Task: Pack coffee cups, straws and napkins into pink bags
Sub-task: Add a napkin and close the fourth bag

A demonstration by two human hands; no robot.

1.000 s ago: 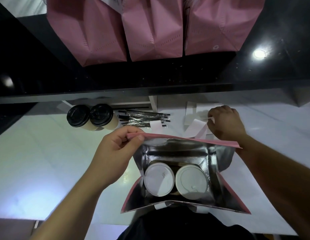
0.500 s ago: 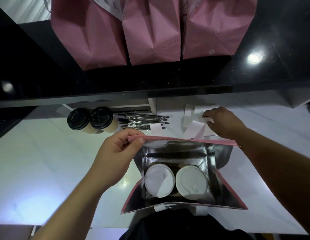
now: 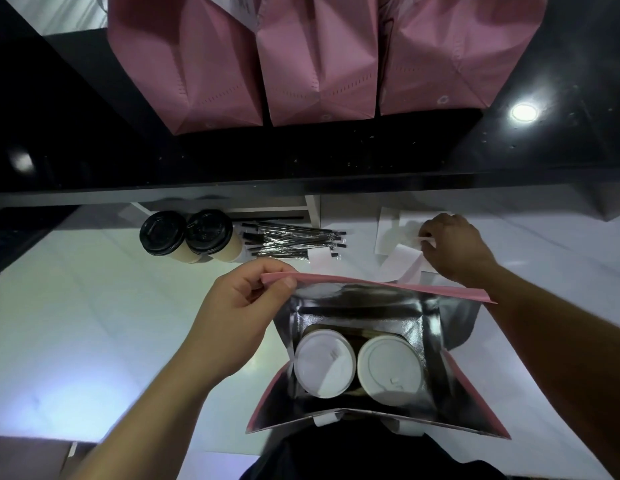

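Note:
An open pink bag [image 3: 467,386] with a silver lining stands on the white counter near me. Two white-lidded coffee cups [image 3: 325,362] [image 3: 391,367] sit side by side inside it. My left hand [image 3: 239,306] pinches the bag's far left rim and holds it open. My right hand [image 3: 453,244] rests beyond the bag on a small pile of white napkins [image 3: 393,230], fingers closed on one. Two black-lidded cups [image 3: 163,232] [image 3: 208,232] stand at the back left, beside a bundle of wrapped black straws [image 3: 294,239].
Three closed pink bags [image 3: 319,57] stand in a row on the raised black shelf [image 3: 94,140] behind the counter. The white counter [image 3: 94,306] spreads out to the left of the open bag. A ceiling light reflects at the shelf's right.
My right hand has shifted slightly over the napkin pile and pinched a napkin. My left hand keeps the same grip on the bag rim.

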